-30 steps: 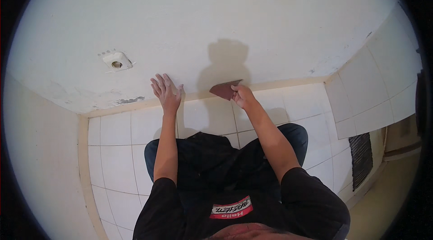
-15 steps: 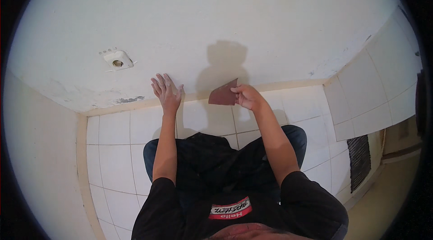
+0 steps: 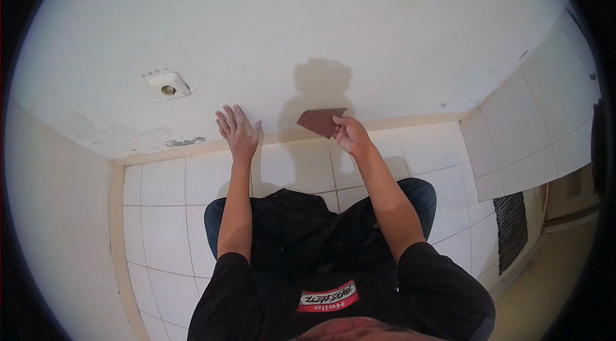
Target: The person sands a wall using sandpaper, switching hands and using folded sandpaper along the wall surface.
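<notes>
Ideally, hold the brown sheet flat beside the pinching right fingers; the left fingers, spread, have the wall ahead.

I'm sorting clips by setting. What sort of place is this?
Indoors, perhaps a room in a home: a tiled floor, a pale wall with a worn patch, and what looks like a socket.
</notes>
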{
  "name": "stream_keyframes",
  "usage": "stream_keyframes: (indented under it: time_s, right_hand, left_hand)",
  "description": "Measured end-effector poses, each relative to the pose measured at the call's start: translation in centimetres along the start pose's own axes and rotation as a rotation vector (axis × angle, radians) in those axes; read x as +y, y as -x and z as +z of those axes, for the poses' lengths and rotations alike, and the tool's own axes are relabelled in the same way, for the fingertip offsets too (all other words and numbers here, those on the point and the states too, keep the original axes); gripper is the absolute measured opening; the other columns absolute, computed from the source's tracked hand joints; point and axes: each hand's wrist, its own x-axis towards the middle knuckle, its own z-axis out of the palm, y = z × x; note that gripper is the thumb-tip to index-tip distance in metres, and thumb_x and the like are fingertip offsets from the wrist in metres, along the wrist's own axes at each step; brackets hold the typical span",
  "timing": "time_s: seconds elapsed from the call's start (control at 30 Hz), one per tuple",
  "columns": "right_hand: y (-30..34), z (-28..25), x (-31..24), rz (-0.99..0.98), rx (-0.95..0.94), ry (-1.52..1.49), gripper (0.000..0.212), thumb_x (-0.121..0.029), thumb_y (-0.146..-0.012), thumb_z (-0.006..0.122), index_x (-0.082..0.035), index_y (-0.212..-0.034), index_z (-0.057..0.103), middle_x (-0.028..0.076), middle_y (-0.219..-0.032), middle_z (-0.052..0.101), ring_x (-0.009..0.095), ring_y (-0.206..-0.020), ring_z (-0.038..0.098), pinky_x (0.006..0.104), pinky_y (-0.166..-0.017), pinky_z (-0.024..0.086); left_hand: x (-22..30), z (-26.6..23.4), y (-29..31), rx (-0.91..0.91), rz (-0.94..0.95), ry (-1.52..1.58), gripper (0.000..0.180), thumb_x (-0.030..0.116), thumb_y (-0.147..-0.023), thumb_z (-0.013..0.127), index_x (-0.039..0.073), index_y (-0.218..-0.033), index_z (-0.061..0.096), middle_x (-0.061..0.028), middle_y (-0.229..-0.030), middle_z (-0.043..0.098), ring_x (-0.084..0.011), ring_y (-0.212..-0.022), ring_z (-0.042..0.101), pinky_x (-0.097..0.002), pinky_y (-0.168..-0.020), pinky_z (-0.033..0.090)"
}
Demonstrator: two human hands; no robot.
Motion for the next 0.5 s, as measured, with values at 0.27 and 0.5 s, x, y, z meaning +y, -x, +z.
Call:
stream_keyframes:
  time_s: [0.27,0.5]
  right_hand:
    - [2.3,3.4,-0.8,0.137,-0.100,0.030,0.022,-0.002,-0.092,0.058,0.001,-0.113,0.056,0.012,-0.109,0.066,0.026,-0.101,0.066,0.0426,-0.093,0.053]
    - [-0.7,0.1,4.1,0.239,0.099,-0.059,0.026,-0.001,-0.094,0.052,0.001,-0.119,0.051,0.014,-0.114,0.061,0.029,-0.106,0.063,0.0453,-0.100,0.052]
  left_hand:
    - [-0.3,-0.6,0.1,0.013,-0.016,0.028,0.085,0.042,-0.089,0.068,0.003,-0.153,0.029,-0.0237,-0.162,0.016,-0.0477,-0.149,0.006,-0.0590,-0.118,0.012]
    - [0.6,-0.3,-0.2,0.011,-0.022,0.054,0.085,0.042,-0.089,0.069,0.003,-0.153,0.029,-0.0232,-0.162,0.015,-0.0482,-0.149,0.006,-0.0598,-0.117,0.012]
